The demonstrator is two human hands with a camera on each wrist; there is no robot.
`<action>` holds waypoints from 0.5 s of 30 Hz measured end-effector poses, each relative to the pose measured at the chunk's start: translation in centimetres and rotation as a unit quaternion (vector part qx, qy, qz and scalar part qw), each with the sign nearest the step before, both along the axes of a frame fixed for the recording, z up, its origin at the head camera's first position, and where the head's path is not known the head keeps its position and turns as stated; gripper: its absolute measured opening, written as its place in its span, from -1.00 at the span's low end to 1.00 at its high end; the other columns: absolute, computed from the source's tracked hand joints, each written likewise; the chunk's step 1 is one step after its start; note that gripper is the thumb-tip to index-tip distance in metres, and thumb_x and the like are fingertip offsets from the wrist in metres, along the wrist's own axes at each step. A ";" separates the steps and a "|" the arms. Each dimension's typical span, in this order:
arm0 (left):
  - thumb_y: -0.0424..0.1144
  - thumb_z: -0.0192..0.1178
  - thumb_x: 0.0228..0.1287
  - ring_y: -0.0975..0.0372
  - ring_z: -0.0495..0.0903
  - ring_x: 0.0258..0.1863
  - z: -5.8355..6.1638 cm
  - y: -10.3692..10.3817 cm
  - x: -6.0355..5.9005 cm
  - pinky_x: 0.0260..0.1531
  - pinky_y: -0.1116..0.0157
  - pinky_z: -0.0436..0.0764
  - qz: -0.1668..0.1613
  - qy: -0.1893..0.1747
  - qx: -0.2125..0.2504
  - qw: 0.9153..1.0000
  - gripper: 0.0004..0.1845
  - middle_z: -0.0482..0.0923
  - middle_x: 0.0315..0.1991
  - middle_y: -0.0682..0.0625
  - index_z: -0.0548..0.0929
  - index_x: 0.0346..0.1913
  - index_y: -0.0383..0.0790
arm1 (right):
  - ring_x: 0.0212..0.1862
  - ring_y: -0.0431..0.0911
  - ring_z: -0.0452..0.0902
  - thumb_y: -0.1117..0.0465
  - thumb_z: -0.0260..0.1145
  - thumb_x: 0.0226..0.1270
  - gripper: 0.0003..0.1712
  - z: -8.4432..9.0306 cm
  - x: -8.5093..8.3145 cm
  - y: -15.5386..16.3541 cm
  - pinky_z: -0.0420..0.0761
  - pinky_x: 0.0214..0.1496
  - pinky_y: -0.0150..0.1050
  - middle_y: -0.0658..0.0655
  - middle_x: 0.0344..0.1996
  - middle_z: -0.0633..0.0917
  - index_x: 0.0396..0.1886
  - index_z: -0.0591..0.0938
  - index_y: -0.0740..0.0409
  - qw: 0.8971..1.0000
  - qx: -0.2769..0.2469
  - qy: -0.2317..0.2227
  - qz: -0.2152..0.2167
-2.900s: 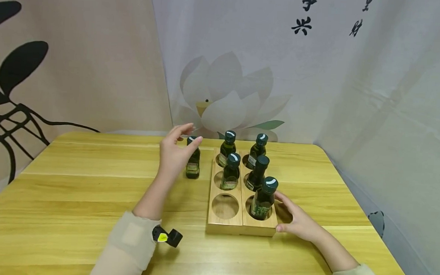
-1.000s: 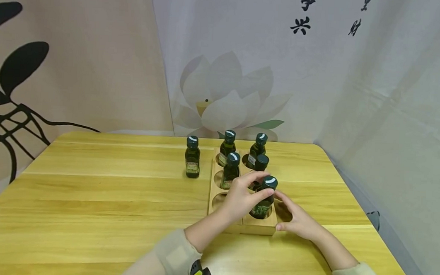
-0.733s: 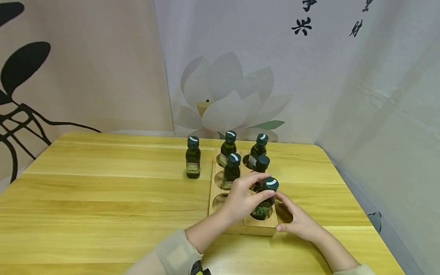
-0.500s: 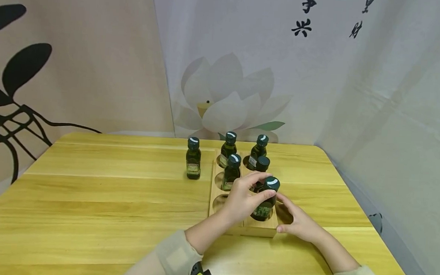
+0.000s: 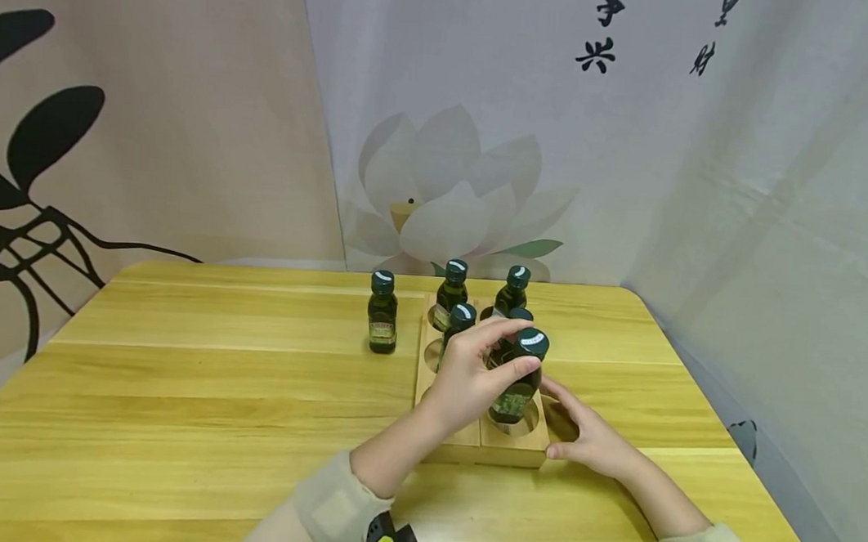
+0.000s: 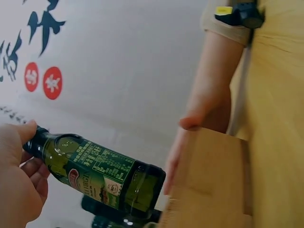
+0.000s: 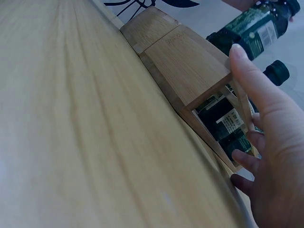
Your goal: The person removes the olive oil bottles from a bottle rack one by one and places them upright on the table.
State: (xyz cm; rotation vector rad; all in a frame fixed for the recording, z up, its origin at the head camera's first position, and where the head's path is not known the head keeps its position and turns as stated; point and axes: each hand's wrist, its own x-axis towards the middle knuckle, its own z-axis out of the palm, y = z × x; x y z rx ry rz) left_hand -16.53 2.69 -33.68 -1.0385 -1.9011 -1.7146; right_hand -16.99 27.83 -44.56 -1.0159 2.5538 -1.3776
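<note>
My left hand [image 5: 465, 379] pinches a dark green olive oil bottle [image 5: 514, 402] near its neck, thumb and fingers just under the cap. In the left wrist view the label of this olive oil bottle [image 6: 102, 173] shows. Its base is raised at the front-right hole of a wooden rack [image 5: 461, 454], and the hole's rim shows below it. My right hand [image 5: 595, 439] rests against the rack's right side. In the right wrist view its thumb lies at the corner of the rack [image 7: 185, 66], with the other fingers bent along the open side.
Several similar bottles stand in the rack's other holes, such as a back-left bottle [image 5: 452, 292] and a back-right bottle [image 5: 511, 298]. Left of the rack, a single bottle [image 5: 382, 321] stands on the wooden table [image 5: 176, 421]. A printed curtain [image 5: 474, 77] hangs behind.
My left hand has gone from beside the lone bottle to the rack's front-right bottle, taken its neck and raised it slightly up and leftward. My right hand has stayed in place.
</note>
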 end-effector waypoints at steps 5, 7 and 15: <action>-0.36 0.35 0.18 0.30 0.53 -0.14 1.1 -0.9 0.3 -0.23 0.16 0.56 0.010 -0.002 -0.005 1.000 -0.63 0.62 -0.11 0.00 0.63 0.06 -0.31 | 0.37 0.21 0.10 -0.22 0.38 0.14 0.07 -0.1 0.0 0.1 0.22 0.32 0.04 0.14 0.45 0.17 0.53 0.06 -0.03 1.000 -0.002 -0.003 0.003; -0.37 0.37 0.15 0.29 0.53 -0.17 1.5 -1.3 0.4 -0.26 0.20 0.55 0.017 0.003 -0.004 1.000 -0.63 0.63 -0.13 -0.01 0.64 0.04 -0.32 | 0.38 0.22 0.09 -0.25 0.36 0.14 0.08 -0.1 0.0 0.0 0.22 0.33 -0.02 0.11 0.46 0.14 0.53 0.06 -0.02 1.000 -0.006 -0.006 0.005; -0.41 0.40 0.08 0.14 0.54 -0.23 3.3 -3.6 0.7 -0.23 0.11 0.54 0.041 0.010 0.022 0.999 -0.63 0.63 -0.15 -0.04 0.66 0.00 -0.37 | 0.37 0.23 0.12 -0.33 0.32 0.11 0.12 -0.2 -0.1 -0.1 0.22 0.31 0.10 0.11 0.46 0.15 0.53 0.06 0.02 1.000 -0.008 -0.009 0.002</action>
